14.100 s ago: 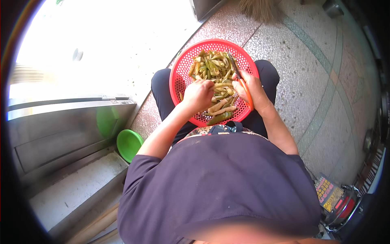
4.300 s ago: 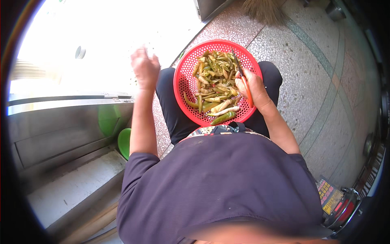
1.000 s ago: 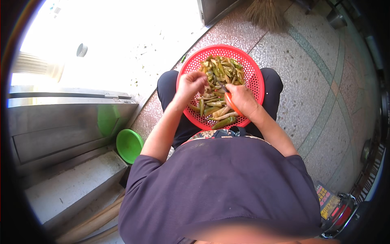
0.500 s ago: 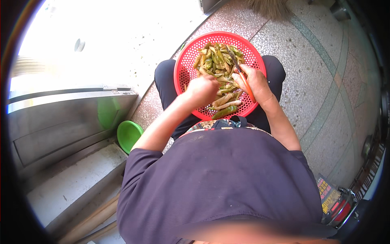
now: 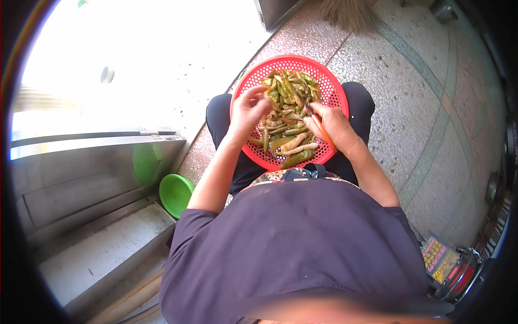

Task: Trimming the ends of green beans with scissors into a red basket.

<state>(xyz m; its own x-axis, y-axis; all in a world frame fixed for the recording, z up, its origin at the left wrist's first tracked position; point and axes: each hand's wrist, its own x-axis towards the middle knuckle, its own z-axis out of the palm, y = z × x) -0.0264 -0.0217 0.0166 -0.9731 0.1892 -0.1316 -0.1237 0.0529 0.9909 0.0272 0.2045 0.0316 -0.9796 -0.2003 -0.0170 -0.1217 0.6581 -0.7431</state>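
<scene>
A round red perforated basket (image 5: 328,85) rests on my lap, filled with several green and yellowish chili peppers (image 5: 288,137). My left hand (image 5: 249,109) reaches into the basket's left side, its fingers pinching a pepper near the pile. My right hand (image 5: 335,125) sits over the basket's right part and grips a small tool with an orange handle (image 5: 322,129), its dark tip pointing toward the peppers. The palm side of both hands is hidden.
A green plastic bowl (image 5: 176,194) lies on the floor to my left beside a metal door frame and concrete step (image 5: 102,254). Speckled terrazzo floor (image 5: 415,108) spreads to the right. A broom head (image 5: 348,11) shows at top; a small appliance (image 5: 456,270) lies at lower right.
My left arm swung out to the left and came back to the basket. Over the last second both hands shifted slightly among the peppers, the left now higher in the pile.
</scene>
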